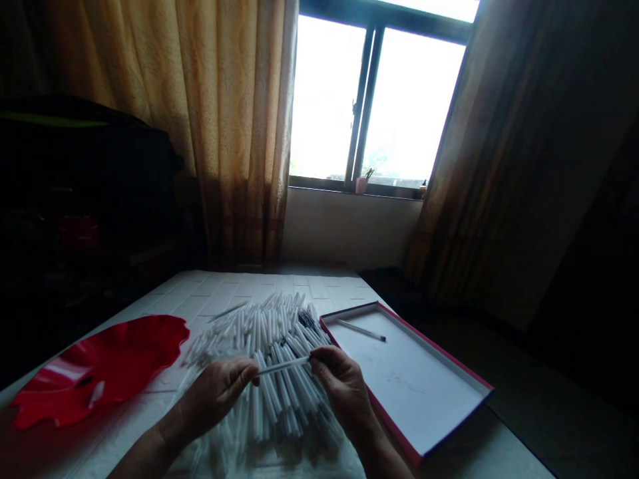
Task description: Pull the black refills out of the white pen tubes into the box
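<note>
Left hand (224, 386) and right hand (339, 379) raised, fingers pinched

1. In front of you there is a bright window (327, 100).
2. On its sill (324, 191) you can see one pink cup (361, 185) with thin sticks (369, 173) inside.
3. Long curtains (239, 126) are hanging at both sides of the window.

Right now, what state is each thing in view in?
Left hand: closed on one end of the thin tube.
Right hand: closed on its other end.
Thin tube: held near level, above the pile.
Pile of tubes: loose, overlapping.
Shallow tray: open side up, one pen inside.
Curtains: parted at the window.
</note>
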The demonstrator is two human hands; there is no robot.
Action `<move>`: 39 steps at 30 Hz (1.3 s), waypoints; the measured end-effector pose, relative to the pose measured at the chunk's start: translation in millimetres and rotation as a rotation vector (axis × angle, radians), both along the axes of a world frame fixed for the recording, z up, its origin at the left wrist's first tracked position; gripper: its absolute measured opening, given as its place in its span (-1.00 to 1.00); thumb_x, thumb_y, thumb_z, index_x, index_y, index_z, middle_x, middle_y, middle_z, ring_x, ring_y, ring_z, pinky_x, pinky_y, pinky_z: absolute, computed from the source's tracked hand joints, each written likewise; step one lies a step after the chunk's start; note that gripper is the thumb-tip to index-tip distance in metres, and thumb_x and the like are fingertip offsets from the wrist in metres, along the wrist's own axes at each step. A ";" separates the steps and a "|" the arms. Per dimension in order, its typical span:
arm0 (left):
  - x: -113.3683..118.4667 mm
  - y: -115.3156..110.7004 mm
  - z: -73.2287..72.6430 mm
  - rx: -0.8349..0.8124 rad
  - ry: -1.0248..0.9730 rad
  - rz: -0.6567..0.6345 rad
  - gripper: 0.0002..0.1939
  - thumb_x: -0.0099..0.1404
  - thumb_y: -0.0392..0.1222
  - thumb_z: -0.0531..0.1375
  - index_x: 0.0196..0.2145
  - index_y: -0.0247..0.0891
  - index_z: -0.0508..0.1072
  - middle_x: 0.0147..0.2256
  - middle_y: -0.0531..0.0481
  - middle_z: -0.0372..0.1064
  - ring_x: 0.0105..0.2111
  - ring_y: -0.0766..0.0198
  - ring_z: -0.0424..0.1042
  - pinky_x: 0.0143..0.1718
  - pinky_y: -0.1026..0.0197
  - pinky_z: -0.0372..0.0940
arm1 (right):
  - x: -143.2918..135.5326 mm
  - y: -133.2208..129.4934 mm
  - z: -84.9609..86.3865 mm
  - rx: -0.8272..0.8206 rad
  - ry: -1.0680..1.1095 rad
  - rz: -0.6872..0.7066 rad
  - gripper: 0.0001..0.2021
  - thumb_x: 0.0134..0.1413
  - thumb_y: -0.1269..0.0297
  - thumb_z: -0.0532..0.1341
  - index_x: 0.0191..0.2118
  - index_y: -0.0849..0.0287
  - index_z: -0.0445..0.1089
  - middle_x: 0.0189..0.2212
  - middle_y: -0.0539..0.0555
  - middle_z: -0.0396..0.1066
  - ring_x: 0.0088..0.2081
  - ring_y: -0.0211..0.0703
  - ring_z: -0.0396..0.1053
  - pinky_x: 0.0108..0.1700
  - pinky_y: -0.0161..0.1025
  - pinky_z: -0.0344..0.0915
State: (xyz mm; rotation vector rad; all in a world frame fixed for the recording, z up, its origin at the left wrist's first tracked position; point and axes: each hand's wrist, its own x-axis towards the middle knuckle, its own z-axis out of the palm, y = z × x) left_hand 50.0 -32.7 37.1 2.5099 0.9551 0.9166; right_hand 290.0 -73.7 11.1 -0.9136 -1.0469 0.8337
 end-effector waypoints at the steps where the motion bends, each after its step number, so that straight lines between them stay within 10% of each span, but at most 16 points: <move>1: 0.3 -0.7 0.3 -0.016 0.002 -0.008 -0.37 0.51 0.17 -0.19 -0.48 -0.22 0.43 -0.56 0.09 0.32 -0.55 0.32 0.36 -0.45 0.32 0.26 | 0.2 -0.7 1.4 0.002 0.001 -0.004 -0.71 -0.14 0.04 0.46 -0.36 0.15 0.58 -0.43 0.06 0.56 -0.34 -0.07 0.47 -0.23 -0.18 0.39; 7: 1.7 -3.9 -3.7 -0.056 -0.008 0.000 -0.60 0.43 0.19 0.03 -0.19 -0.21 0.39 -0.60 0.24 0.14 -0.63 0.37 0.19 -0.58 0.36 0.11 | 2.8 -4.1 10.8 -0.010 0.002 -0.020 -0.70 -0.23 0.05 0.50 -0.41 0.16 0.58 -0.50 0.04 0.54 -0.44 -0.12 0.43 -0.32 -0.21 0.39; 18: -0.6 3.9 0.4 0.005 -0.022 0.066 -0.37 0.48 0.22 -0.19 -0.47 -0.21 0.42 -0.53 0.06 0.36 -0.52 0.26 0.39 -0.43 0.26 0.28 | 44.1 -10.1 8.5 0.003 -0.062 -0.241 -0.65 -0.13 -0.02 0.43 -0.30 0.15 0.55 -0.38 0.12 0.58 -0.36 -0.02 0.48 -0.30 -0.16 0.40; 25: -0.5 4.2 -4.6 0.023 0.027 -0.005 -0.45 0.50 0.11 -0.12 -0.45 -0.21 0.44 -0.52 0.07 0.38 -0.52 0.29 0.39 -0.42 0.30 0.26 | 68.0 -27.3 16.0 -0.059 -1.088 -0.492 -0.85 0.16 0.29 0.21 -0.35 0.04 0.55 -0.36 0.06 0.57 -0.39 -0.05 0.49 -0.33 -0.21 0.24; 30: -0.9 6.9 -11.2 0.038 0.053 -0.049 -0.46 0.50 0.09 -0.12 -0.47 -0.21 0.41 -0.52 0.08 0.35 -0.54 0.31 0.36 -0.46 0.32 0.22 | 67.2 -31.1 19.4 -0.174 -1.411 -0.458 -0.79 0.21 0.39 0.20 -0.34 0.01 0.58 -0.33 0.07 0.60 -0.27 -0.01 0.51 -0.26 -0.22 0.22; 39: 0.8 2.9 -6.1 0.044 0.083 -0.097 -0.50 0.52 0.07 -0.11 -0.48 -0.21 0.34 -0.51 0.09 0.29 -0.52 0.32 0.37 -0.45 0.32 0.21 | 55.5 -33.7 17.8 -0.075 -0.982 -0.341 -0.74 0.21 0.28 0.13 -0.20 0.10 0.60 -0.23 0.17 0.63 -0.20 0.07 0.55 -0.16 -0.17 0.31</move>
